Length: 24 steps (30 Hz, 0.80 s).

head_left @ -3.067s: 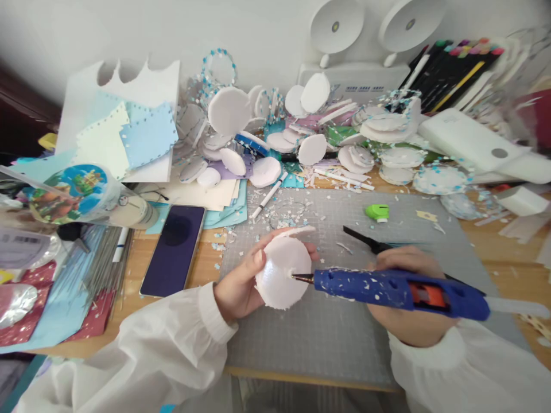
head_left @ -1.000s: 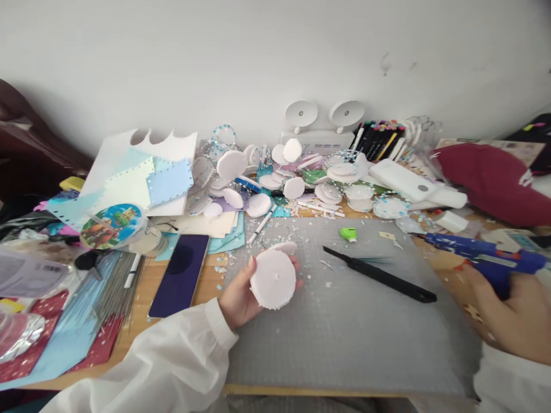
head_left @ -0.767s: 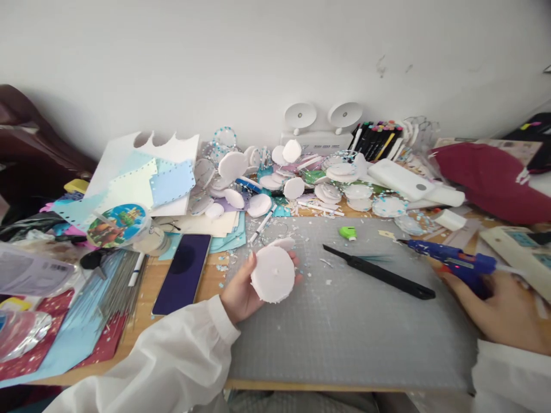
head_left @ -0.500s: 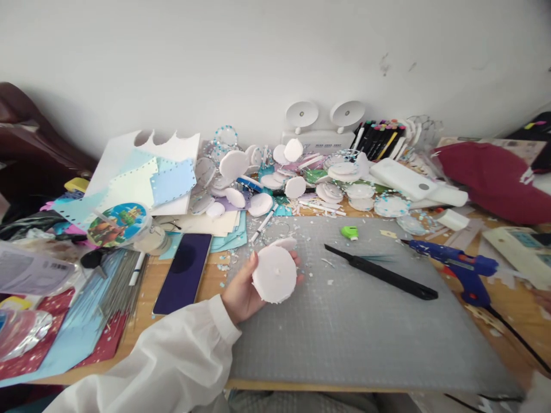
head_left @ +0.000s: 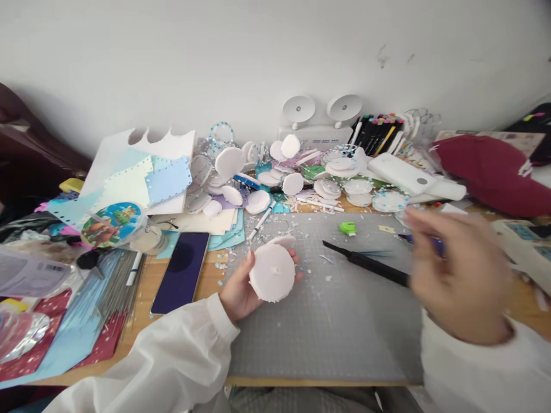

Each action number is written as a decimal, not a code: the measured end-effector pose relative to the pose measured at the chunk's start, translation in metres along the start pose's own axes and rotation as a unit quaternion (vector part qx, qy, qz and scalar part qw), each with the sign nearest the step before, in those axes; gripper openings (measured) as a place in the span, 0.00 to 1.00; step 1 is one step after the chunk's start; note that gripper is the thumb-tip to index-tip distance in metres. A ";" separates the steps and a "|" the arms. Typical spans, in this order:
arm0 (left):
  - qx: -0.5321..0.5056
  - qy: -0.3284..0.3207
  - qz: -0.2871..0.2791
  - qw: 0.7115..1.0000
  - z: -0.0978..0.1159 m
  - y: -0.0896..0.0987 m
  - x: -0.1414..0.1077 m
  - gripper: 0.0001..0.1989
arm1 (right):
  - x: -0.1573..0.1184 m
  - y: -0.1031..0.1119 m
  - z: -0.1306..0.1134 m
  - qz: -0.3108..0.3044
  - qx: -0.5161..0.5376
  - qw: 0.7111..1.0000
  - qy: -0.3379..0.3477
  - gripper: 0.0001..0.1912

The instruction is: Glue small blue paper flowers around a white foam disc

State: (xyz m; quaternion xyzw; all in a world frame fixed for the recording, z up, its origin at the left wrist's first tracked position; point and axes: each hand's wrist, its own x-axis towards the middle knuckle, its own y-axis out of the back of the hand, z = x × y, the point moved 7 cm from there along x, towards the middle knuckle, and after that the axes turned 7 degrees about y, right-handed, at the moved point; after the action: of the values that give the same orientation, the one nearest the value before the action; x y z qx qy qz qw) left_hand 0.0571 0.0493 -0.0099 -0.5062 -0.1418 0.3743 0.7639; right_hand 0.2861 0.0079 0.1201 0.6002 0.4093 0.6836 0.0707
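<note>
My left hand is closed around a white round foam disc, face tilted towards me, with a small raised spot near its middle. The edge of a second white piece shows behind it. Over the right side of the mat, my right hand is smeared by motion, its fingers bent. Whether it holds anything I cannot make out. It covers most of the blue glue gun and the handle end of a black craft knife. Thin metal tweezers-like points lie beside the knife.
Behind the grey cutting mat are piled foam discs and beaded rings. A phone, wire stems and a lidded cup lie left. A green clip-like piece, white device and maroon cap are farther back.
My right hand has come into view from the right and now covers much of the glue gun. My left hand keeps the foam disc in nearly the same place.
</note>
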 end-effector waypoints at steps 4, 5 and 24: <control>0.002 -0.001 0.000 1.000 0.000 -0.001 -0.001 0.31 | 0.026 -0.077 -0.028 -0.104 0.150 0.980 0.075 0.25; 0.003 -0.001 -0.005 1.000 0.000 -0.002 -0.001 0.31 | 0.025 -0.091 -0.034 -0.129 0.199 0.969 0.073 0.23; -0.114 0.104 0.061 0.986 -0.018 -0.004 0.003 0.29 | -0.002 -0.084 -0.068 -0.033 0.340 0.940 0.024 0.15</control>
State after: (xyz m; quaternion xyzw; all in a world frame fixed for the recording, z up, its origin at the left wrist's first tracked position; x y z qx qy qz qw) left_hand 0.0715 0.0381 -0.0146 -0.6336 -0.0724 0.3469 0.6877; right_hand 0.1935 0.0291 0.0683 0.5577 0.6385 0.5154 -0.1249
